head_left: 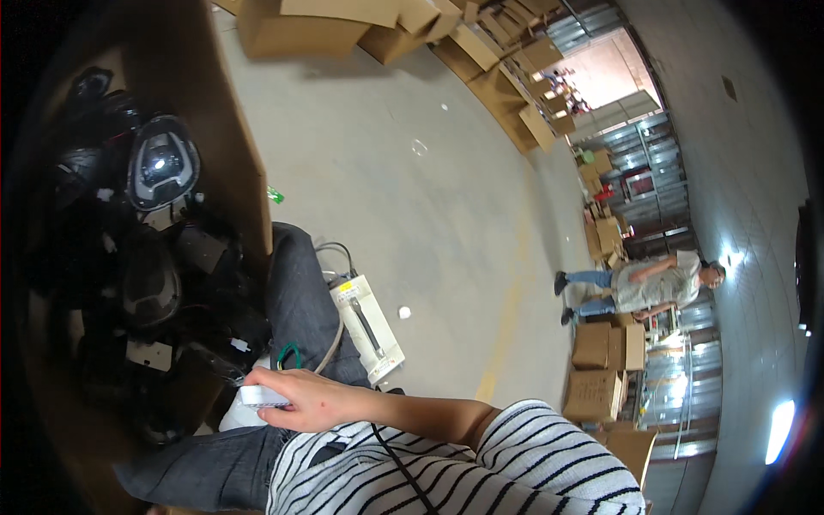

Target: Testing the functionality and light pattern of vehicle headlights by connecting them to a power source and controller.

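Note:
My right hand [305, 401] reaches in from the right, below the centre, with fingers and thumb closed round a small white block-shaped thing [260, 396]. Its exact kind I cannot make out. Another white shape [240, 414] shows just below it, partly covered. Close to the fingers is a loop of green wire [288, 354]. Left of the hand, a deep cardboard box [227, 112] holds several dark plastic housings, one with a clear glossy cover [163, 163]. White connectors [239, 345] lie among them. My left hand is not in view.
A cream-coloured electrical unit [367, 330] with a black handle and cables stands on the floor beside my knee [300, 275]. Cardboard boxes [300, 30] line the far side. At the right, a person [657, 283] stands near stacked cartons [596, 390]. A green scrap [275, 196] lies by the box.

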